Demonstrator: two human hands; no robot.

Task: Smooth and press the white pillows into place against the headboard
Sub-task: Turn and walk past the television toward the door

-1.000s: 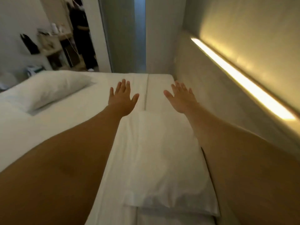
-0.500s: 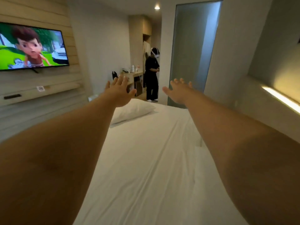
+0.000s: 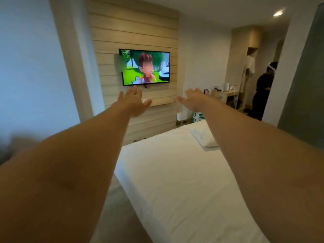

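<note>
Both my arms stretch straight out in the air over the white bed (image 3: pixel 175 172). My left hand (image 3: pixel 134 102) is open, palm down, fingers spread, holding nothing. My right hand (image 3: pixel 193 99) is open too and empty. One white pillow (image 3: pixel 204 138) lies on the far part of the bed, partly hidden behind my right forearm, well below and beyond both hands. The headboard and the pillow next to it are out of view.
A wall TV (image 3: pixel 145 67) hangs on a wood-slat panel with a shelf (image 3: pixel 161 102) under it. A person in dark clothes (image 3: pixel 263 95) stands by a small desk (image 3: pixel 226 95) at the far right. Floor (image 3: pixel 114 216) runs along the bed's left side.
My view has swung left, away from the headboard and its pillow, to face the TV wall. Both hands stayed open and outstretched and rose off the bedding.
</note>
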